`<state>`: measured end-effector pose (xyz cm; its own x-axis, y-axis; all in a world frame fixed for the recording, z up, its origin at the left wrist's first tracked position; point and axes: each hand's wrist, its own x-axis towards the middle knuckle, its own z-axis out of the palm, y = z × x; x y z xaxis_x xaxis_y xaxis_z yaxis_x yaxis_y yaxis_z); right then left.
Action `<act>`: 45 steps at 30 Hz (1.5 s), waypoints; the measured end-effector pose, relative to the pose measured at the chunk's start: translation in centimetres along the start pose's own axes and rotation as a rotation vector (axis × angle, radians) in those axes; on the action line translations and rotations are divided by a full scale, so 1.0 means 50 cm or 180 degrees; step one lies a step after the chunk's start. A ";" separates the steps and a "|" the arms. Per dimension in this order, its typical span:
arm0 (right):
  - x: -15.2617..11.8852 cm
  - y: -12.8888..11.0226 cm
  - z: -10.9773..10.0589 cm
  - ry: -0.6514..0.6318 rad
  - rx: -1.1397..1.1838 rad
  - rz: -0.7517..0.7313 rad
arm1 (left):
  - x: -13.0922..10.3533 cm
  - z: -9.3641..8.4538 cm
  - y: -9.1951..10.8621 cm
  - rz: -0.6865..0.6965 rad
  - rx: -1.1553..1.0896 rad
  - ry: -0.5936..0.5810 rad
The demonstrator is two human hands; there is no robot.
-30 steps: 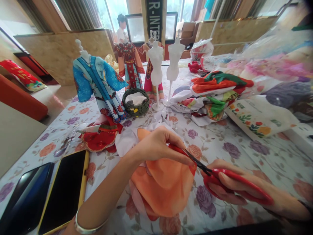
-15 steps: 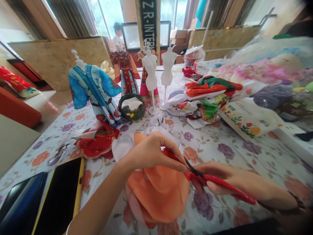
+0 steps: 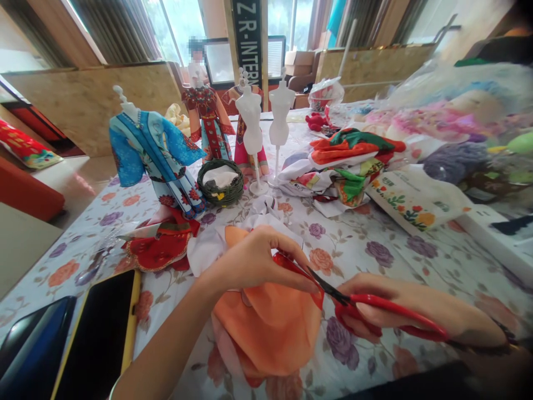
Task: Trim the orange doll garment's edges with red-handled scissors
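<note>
My left hand [image 3: 266,258] pinches the edge of an orange cloth [image 3: 266,328] with a red border, thumb and fingers closed on it. Part of the cloth is white, and it droops in folds over the table. In my right hand [image 3: 375,305] is a pair of red-handled scissors [image 3: 400,318], fingers wrapped in the handle loops. The dark blades lie against the red border, just beside my left fingertips. Whether the blades are parted cannot be made out. Left of the cloth rests a red embroidered doll garment [image 3: 160,250].
Two phones, one yellow-cased [image 3: 97,333] and one dark [image 3: 37,344], lie at front left. Behind the cloth stand a dark woven basket [image 3: 220,194], white doll mannequins [image 3: 250,119] and a blue-robed one [image 3: 154,150]. Fabric scraps [image 3: 353,147] and a flowered packet [image 3: 416,200] are at right.
The scissors and my right hand have drawn back slightly to the right, showing more of the blades. My left hand keeps its pinch on the cloth. The whole view has shifted slightly.
</note>
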<state>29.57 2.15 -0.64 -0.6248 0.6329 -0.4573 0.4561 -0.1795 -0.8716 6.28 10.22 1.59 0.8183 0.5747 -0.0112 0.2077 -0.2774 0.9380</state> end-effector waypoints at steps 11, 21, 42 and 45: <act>-0.009 -0.014 0.001 0.0114 -0.0206 0.0297 | 0.000 0.005 -0.004 0.0153 -0.0133 -0.0064; -0.015 0.004 0.009 0.0313 -0.0461 0.0157 | 0.003 0.011 -0.003 0.0152 -0.0264 -0.0080; -0.005 -0.010 0.028 -0.0001 0.0400 -0.0578 | 0.011 0.005 -0.031 -0.0081 -0.0647 -0.0075; -0.006 -0.018 0.036 0.0089 0.0511 -0.0475 | 0.008 0.001 -0.026 -0.0026 -0.0508 -0.0066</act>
<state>28.23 0.78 -0.03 -0.6589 0.6817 -0.3180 0.2517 -0.1986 -0.9472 6.37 10.79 0.33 0.8282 0.5599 -0.0246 0.1278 -0.1459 0.9810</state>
